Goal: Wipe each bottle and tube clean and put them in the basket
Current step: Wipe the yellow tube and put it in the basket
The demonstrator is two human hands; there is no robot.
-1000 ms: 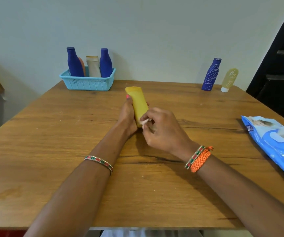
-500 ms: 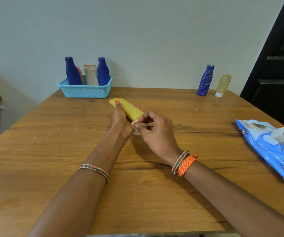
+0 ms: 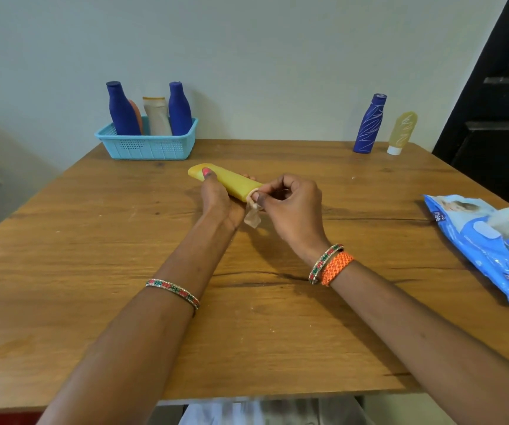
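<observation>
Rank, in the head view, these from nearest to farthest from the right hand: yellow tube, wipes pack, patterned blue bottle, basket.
From the right hand:
1. Yellow tube, touching, just left.
2. Basket, far left.
3. Patterned blue bottle, far right.
4. Wipes pack, right edge.
The last three are nearly level, order uncertain.

Basket (image 3: 147, 147) far-left on the table (image 3: 93, 240) with bottles (image 3: 179, 110) inside, tube (image 3: 228, 181) mid-table between both hands, wipes pack (image 3: 489, 250) right, bottle (image 3: 368, 125) and small tube (image 3: 401, 133) far-right.
</observation>
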